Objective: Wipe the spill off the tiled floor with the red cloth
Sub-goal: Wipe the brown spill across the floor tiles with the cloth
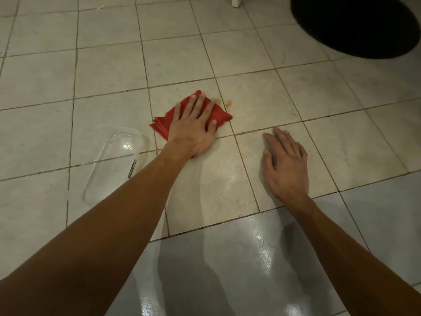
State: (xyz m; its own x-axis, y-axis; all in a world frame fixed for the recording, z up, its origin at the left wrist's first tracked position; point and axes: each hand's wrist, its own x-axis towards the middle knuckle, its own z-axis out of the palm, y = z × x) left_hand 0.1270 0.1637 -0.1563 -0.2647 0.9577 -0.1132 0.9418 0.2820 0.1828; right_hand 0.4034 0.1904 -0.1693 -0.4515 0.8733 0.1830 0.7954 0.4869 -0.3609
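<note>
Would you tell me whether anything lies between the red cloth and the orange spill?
Nothing visible does. The red cloth, pressed under the left hand, lies right beside the orange spill, only bare tile between. The right hand and clear container rest off to either side.

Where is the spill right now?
In the head view, the orange spill sits mid-floor on a grout line, just right of the red cloth under the left hand.

Prob. a home interior, maybe kitchen/dining area: glossy pale beige square-tiled floor (107, 71) w/ brown grout, black round-edged rug (355, 23) at far right, white furniture leg (236, 1) at top edge, clear plastic container lid (111, 160) lying on the tiles.
</note>
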